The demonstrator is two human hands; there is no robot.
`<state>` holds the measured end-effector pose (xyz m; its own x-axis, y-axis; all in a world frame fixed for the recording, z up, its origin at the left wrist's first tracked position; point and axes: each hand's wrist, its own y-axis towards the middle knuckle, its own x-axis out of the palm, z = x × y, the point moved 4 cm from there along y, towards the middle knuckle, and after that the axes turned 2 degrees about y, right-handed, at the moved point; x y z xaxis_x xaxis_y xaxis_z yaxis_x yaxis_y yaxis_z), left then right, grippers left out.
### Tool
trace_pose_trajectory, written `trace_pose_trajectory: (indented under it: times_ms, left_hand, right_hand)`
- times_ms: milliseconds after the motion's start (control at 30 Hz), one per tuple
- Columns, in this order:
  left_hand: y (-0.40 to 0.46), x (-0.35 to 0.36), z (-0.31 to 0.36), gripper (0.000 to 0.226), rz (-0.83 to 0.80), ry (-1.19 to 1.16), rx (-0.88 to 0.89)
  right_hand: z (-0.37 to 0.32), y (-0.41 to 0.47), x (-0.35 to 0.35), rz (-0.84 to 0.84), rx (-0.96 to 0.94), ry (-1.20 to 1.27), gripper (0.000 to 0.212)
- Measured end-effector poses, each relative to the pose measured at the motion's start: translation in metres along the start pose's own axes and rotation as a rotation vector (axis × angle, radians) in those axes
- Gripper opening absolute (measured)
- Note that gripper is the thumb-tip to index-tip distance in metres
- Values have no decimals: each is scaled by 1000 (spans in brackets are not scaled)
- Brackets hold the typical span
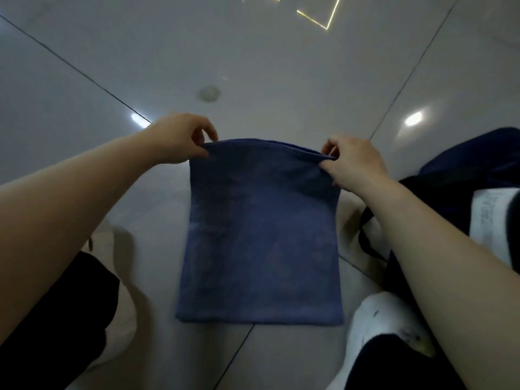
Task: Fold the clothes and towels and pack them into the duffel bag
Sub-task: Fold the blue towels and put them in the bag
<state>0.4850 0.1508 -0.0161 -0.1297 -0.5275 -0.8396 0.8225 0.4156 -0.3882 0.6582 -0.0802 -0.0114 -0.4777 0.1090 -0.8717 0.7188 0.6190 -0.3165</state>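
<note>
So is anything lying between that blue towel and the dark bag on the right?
Nothing separate: only the person's right forearm crosses between the blue towel and the dark bag. Both hands already pinch its far corners.

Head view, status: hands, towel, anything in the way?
Left hand and right hand each pinch a far corner of the blue towel. Towel folded, flat on the tiled floor. Dark duffel bag at right. Nothing in the way.

Print on white sheet [491,220] blurred, unreadable
</note>
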Motion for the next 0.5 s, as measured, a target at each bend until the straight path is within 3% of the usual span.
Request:
trace_pose_trajectory:
  times_ms: [100,267,367,500]
  left_hand:
    - [-47,9,24,20,-88,123,122]
    - [-124,59,43,9,-215,472,280]
    - [-156,111,39,19,-246,598,316]
    - [-177,160,14,13,-28,400,230]
  right_hand:
    - [-5,-50,-4,-10,-38,-2,21]
    - [13,-140,32,-29,-20,86,15]
    - [32,-174,77,-152,49,55,15]
    - [53,-195,124,-229,118,71,24]
